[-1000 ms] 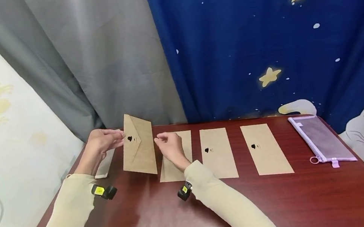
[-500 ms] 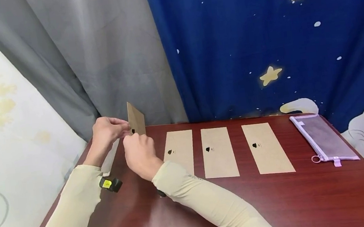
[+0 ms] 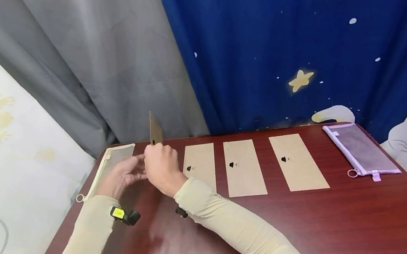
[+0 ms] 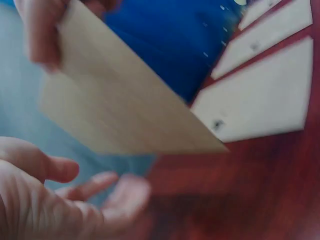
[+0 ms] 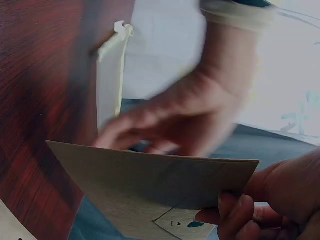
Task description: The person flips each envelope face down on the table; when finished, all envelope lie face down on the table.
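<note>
Brown envelope stands nearly edge-on to the head view, raised above the far left part of a glossy reddish-brown table. Behind the table, a grey curtain meets a blue curtain printed with stars and a white cat; a white wall hanging with yellow prints slants along the left side. Three flat envelopes lie in a spaced row, each bearing a small dark hat mark. A purple mesh pouch lies at the right end of the table and a cream-edged pouch at the left. The right hand grasps the raised envelope, covering its lower part; the left hand is just beside it, fingers loosely extended.

In the left wrist view, the envelope tilts with its plain face showing, gripped by the right hand near one corner at the upper left. The left hand, partly blurred, is below it, released and visibly apart, fingers spread.

In the right wrist view, the right hand pinches one end of the envelope beside the hat mark and pointed flap. The left hand is blurred beyond the upper edge, its fingertips partly hidden; the cream-edged pouch lies farther back.
</note>
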Tool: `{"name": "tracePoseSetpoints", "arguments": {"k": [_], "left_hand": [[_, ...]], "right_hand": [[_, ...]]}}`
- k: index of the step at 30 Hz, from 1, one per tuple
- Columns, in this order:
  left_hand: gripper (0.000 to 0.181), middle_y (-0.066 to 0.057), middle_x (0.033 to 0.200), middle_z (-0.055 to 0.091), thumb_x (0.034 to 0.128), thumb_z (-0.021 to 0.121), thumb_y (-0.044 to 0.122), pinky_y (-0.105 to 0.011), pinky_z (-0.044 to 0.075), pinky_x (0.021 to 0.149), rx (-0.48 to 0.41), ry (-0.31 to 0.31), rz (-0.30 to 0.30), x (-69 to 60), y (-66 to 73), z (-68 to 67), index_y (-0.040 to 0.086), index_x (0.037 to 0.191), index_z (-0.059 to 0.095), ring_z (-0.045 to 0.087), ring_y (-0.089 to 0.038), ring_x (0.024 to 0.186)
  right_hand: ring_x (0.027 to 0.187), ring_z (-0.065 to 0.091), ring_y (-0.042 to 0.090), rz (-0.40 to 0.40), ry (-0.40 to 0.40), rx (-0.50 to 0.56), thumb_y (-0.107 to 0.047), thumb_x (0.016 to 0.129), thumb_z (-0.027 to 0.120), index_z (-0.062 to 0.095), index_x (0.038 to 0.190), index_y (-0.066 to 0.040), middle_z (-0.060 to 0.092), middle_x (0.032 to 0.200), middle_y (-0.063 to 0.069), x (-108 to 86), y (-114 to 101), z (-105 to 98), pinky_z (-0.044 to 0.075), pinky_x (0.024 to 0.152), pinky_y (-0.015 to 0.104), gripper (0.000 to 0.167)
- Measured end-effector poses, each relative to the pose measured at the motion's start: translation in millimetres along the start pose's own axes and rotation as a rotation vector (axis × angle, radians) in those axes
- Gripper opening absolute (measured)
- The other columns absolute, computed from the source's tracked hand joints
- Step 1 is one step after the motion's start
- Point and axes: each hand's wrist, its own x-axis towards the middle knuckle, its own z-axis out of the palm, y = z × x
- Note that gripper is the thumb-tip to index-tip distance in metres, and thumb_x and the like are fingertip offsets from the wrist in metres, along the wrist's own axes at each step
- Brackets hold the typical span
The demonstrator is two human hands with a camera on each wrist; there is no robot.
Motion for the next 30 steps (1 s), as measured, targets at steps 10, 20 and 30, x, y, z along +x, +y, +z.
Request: {"name": "tracePoseSetpoints", "arguments": {"k": [10,20,30], "left_hand": [[0.037,0.003,0.084,0.073,0.1085,0.038,0.006,-0.027,0.059,0.072,-0.086,-0.097,0.022,16.8,-27.5,-1.7,0.022,0.092,0.066,0.069,-0.01,0.081],[0.042,0.003,0.083,0.075,0.1058,0.045,0.002,-0.024,0.059,0.074,-0.179,-0.07,-0.003,14.9,-29.3,-11.3,0.02,0.083,0.076,0.07,-0.008,0.08],[0.039,0.012,0.078,0.074,0.0996,0.057,-0.002,-0.017,0.057,0.068,-0.079,0.087,0.114,-0.9,-17.4,-30.4,0.026,0.082,0.078,0.067,0.001,0.072]], "right_hand": [[0.068,0.073,0.02,0.072,-0.045,0.095,-0.025,0.096,0.067,0.078,0.081,-0.017,0.076,0.077,0.002,-0.7,14.3,0.8,0.056,0.052,0.03,0.02],[0.07,0.073,0.024,0.125,-0.046,0.288,-0.019,0.1,0.061,0.076,0.084,-0.01,0.072,0.076,0.005,-0.4,21.8,-1.7,0.057,0.055,0.03,0.023],[0.077,0.071,0.021,0.281,-0.088,0.688,-0.011,0.096,0.066,0.074,0.115,-0.004,0.074,0.08,0.008,1.6,49.0,23.6,0.057,0.068,0.029,0.022]]}}
